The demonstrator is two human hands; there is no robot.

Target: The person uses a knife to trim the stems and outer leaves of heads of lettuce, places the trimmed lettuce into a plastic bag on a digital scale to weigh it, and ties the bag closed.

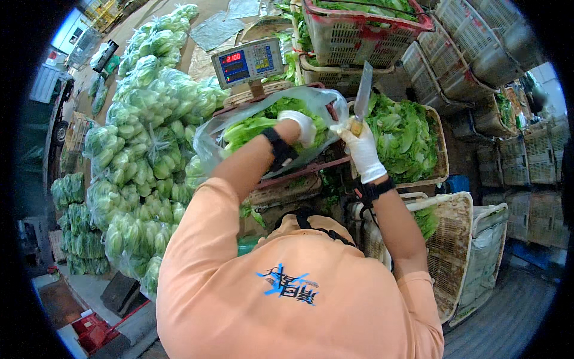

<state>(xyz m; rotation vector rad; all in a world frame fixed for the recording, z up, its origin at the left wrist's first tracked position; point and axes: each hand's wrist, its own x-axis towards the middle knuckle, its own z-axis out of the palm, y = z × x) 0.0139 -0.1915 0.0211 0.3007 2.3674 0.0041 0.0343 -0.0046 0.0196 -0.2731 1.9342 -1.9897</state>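
A clear plastic bag (206,134) stands open, with leafy green lettuce (244,133) inside it. My left hand (301,127), in a white glove, reaches into the bag against the leaves; its fingertips are hidden, so I cannot tell their grip. At the bag's right edge my right hand (362,149), also gloved, is closed around a knife (363,96), its broad blade pointing up and away. The bag's rim comes up against the right hand's fingers; whether they pinch it too is unclear. To the right, a crate (443,158) is heaped with loose lettuce (403,137).
A digital scale display (248,62) rises just behind the bag. Many filled bags of greens (152,143) cover the floor at left. Far ahead sits a red-rimmed crate (359,45) of greens; stacked crates (460,51) line the right. Another crate (451,251) stands beside my right forearm.
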